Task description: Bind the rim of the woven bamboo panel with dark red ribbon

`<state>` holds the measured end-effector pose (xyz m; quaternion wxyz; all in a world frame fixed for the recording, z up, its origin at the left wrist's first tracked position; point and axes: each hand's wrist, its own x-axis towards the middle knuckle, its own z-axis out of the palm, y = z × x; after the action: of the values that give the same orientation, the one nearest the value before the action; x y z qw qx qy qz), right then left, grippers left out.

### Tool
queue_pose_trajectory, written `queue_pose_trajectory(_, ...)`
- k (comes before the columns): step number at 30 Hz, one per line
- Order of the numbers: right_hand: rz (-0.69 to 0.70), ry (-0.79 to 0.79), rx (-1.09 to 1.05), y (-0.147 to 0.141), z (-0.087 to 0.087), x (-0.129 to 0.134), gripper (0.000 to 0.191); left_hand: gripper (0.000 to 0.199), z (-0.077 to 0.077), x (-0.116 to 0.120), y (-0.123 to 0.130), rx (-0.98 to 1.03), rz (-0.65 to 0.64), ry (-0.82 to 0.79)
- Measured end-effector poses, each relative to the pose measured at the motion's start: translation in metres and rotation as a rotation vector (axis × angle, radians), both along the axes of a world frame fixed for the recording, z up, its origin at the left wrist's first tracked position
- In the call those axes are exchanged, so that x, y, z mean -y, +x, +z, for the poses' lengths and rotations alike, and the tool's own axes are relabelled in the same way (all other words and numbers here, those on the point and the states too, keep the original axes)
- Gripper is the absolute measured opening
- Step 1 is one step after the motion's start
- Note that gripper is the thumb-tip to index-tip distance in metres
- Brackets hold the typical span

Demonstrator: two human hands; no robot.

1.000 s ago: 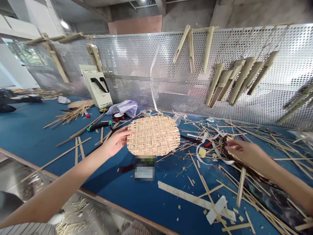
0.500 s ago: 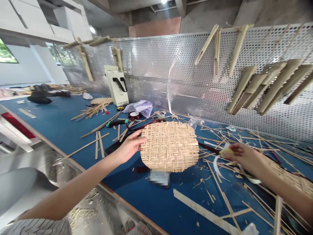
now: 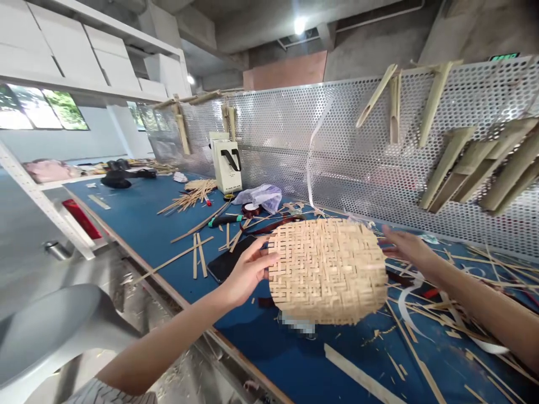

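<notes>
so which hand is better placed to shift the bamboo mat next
Left, probably: the left hand is spread against the edge of the woven bamboo mat, while the right hand only reaches the opposite edge, contact unclear.

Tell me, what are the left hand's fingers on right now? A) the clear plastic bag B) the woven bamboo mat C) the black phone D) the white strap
B. The fingers of the left hand press against the left edge of the woven bamboo mat.
</notes>
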<state>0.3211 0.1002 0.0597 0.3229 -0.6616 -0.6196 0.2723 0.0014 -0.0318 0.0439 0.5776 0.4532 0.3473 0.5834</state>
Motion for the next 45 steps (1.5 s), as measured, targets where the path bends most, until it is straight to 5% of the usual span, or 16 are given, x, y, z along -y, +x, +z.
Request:
queue_pose_trajectory(3, 0.091, -0.124, -0.336, -0.016, 0.017, 0.048, 0.059, 0.034, 0.003, 0.009, 0.009, 0.104, 0.133, 0.064)
queue_pose_trajectory(5, 0.101, -0.228, -0.91, -0.029, 0.02, 0.082, 0.061, 0.033, 0.005, 0.012, 0.017, 0.142, 0.193, 0.091)
queue_pose_trajectory(8, 0.176, -0.334, -1.143, -0.048, 0.013, 0.118, 0.056, 0.032, 0.009, 0.015, 0.03, 0.158, 0.266, 0.114)
queue_pose_trajectory(13, 0.078, -0.257, -1.116, -0.067, -0.006, 0.136, 0.042, 0.031, 0.007, 0.026, 0.051, 0.186, 0.291, 0.085)
queue_pose_trajectory(16, -0.051, -0.286, -1.126, -0.065, -0.011, 0.136, 0.044, 0.031, 0.002, 0.032, 0.054, 0.194, 0.206, 0.059)
queue_pose_trajectory(22, -0.07, -0.324, -1.084, -0.04, -0.01, 0.127, 0.04, 0.033, -0.003, 0.033, 0.035, 0.318, -0.063, -0.016)
queue_pose_trajectory(28, -0.145, -0.263, -1.031, -0.021, -0.012, 0.119, 0.032, 0.019, -0.009, 0.025, 0.022, 0.118, -0.239, -0.12)
queue_pose_trajectory(40, -0.005, -0.209, -0.998, 0.002, -0.039, 0.107, 0.033, 0.027, -0.011, 0.02, 0.031, -0.063, -0.228, -0.189)
queue_pose_trajectory(45, -0.077, -0.173, -1.053, 0.003, -0.037, 0.112, 0.034, 0.027, -0.016, 0.018, 0.036, -0.117, -0.205, -0.206)
